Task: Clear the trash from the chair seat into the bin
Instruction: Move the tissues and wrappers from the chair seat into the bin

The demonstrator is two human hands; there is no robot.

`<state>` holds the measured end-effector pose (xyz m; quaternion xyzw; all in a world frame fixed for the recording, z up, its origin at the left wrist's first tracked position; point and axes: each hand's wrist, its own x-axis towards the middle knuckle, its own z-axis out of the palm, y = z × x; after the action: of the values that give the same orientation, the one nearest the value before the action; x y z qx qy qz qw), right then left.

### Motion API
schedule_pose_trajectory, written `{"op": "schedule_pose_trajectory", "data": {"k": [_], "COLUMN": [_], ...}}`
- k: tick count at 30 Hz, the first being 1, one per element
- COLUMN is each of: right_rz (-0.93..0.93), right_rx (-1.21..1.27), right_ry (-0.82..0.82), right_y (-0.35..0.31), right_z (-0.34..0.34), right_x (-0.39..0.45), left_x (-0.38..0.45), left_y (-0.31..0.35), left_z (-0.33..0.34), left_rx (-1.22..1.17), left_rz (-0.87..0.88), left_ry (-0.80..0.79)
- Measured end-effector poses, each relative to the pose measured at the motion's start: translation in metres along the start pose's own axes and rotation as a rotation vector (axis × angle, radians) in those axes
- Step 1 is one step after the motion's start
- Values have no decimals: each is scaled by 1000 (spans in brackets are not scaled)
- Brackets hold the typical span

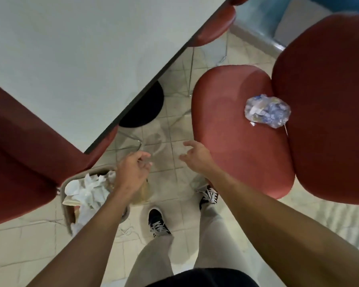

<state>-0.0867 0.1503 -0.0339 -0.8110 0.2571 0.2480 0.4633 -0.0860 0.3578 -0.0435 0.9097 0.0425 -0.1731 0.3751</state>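
Seen from above, a person stands on a pale tiled floor between two red padded chairs beside a white table [66,59]. A crumpled wad of clear and blue plastic trash [266,111] lies at the back of the red padded chair seat [232,125] on the person's right, close against the backrest. The right hand [196,155] hovers at the seat's front edge with fingers loosely spread and empty, well apart from the wad. The left hand [133,170] is half curled above the beige bin [69,210], which already holds white paper scraps; whether it pinches anything cannot be told. The light wad could slip from a loose grip or drop beside the bin, whose opening sits partly under the left chair.
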Motion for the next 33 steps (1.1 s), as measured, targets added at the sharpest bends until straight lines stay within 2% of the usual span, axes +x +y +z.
{"op": "schedule_pose_trajectory", "data": {"k": [5, 13, 18, 26, 33], "right_rz": [51, 237, 309, 315, 259], "right_rx": [46, 118, 150, 326, 479], "right_ry": [172, 289, 321, 460, 447], "right_y": [52, 147, 188, 233, 238], "right_z": [-90, -211, -258, -300, -299], "right_x": [16, 62, 106, 192, 240], "left_x": [34, 97, 148, 233, 260], "left_y": [70, 193, 244, 269, 274], "left_z": [56, 177, 252, 354, 402], "left_rx": [37, 147, 182, 198, 160], "left_rz": [136, 243, 274, 314, 289], "left_ry": [-145, -295, -324, -418, -562]}}
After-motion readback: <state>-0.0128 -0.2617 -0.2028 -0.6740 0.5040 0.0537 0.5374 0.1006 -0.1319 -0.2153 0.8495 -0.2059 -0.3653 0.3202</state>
